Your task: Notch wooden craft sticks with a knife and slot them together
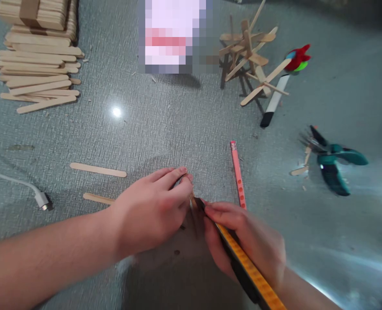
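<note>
My left hand [158, 202] is closed, pinching a thin wooden craft stick [193, 202] near its upper end. Most of that stick is hidden by my fingers or blurred. My right hand [245, 241] is wrapped round a yellow and black utility knife [242, 254]. Its dark blade [198, 203] points up and left and meets the stick just below my left fingertips. One flat craft stick [97, 169] lies left of my left hand. Another stick [98, 198] is partly covered by my left wrist.
Craft sticks [38, 69] are piled at upper left, below banded bundles [48, 15]. A coral pencil [237, 174] lies beyond my right hand. Green-handled pliers [331, 157], a white-and-black marker [276, 97] and a stick assembly [247, 51] are at right. A cable [40, 198] lies at left.
</note>
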### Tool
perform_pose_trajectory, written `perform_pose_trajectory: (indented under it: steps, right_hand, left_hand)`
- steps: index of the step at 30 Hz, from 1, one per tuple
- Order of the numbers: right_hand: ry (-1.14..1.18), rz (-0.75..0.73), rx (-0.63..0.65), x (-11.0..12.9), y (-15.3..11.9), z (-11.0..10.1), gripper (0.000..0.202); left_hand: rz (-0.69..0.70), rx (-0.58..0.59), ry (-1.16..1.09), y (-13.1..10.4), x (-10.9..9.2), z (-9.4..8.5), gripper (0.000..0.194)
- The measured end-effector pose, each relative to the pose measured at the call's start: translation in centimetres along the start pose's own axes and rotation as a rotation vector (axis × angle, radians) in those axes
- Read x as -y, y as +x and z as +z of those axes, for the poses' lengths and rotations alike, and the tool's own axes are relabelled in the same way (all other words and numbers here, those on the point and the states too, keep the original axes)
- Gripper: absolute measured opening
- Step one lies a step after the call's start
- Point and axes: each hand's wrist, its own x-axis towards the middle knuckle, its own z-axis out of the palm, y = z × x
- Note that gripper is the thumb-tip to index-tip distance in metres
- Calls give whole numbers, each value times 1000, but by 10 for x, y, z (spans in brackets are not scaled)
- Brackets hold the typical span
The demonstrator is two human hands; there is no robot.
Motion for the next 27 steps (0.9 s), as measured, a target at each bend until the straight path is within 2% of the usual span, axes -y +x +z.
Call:
perform_pose_trajectory:
  steps: [6,10,15,22,27]
  right_hand:
    - [-4,27,-78,-3,-3,-5,21]
    - [64,58,-30,-4,-1,-3,24]
    - [80,76,-29,-2,2,1,26]
    - [71,43,-4,-5,3,1,25]
    - [63,16,-15,0,9,2,23]
  left_hand:
    - [26,37,-1,1,2,-1,30]
    - [11,27,-18,0,1,-3,31]
    - [21,52,-25,-1,2,-3,33]
    - [29,21,-27,-2,3,-2,37]
    - [25,-6,-51,-1,3,-1,33]
